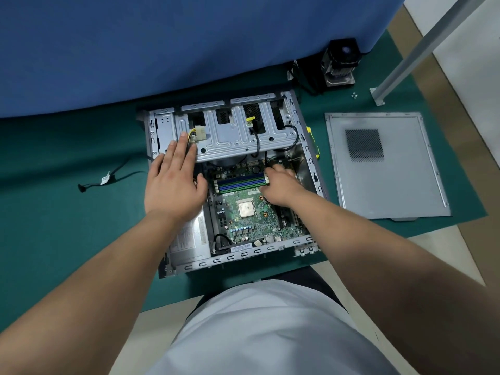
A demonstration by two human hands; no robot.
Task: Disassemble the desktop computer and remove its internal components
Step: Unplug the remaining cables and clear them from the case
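Open computer case (232,255) flat, long axis away from person

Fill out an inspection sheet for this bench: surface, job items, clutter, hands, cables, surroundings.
Surface: green mat under everything.
Job's things: open computer case lying flat; motherboard with bare CPU and blue memory slots; drive cage at the far end; power supply at near left.
Clutter: side panel right of the case; heatsink fan and loose screws at far right.
Hands: left hand flat on the drive cage edge; right hand reaching into the motherboard's right side, grip hidden.
Cables: loose black cable on the mat at left; white connector on the cage.
Surroundings: blue panel behind; metal leg at right.
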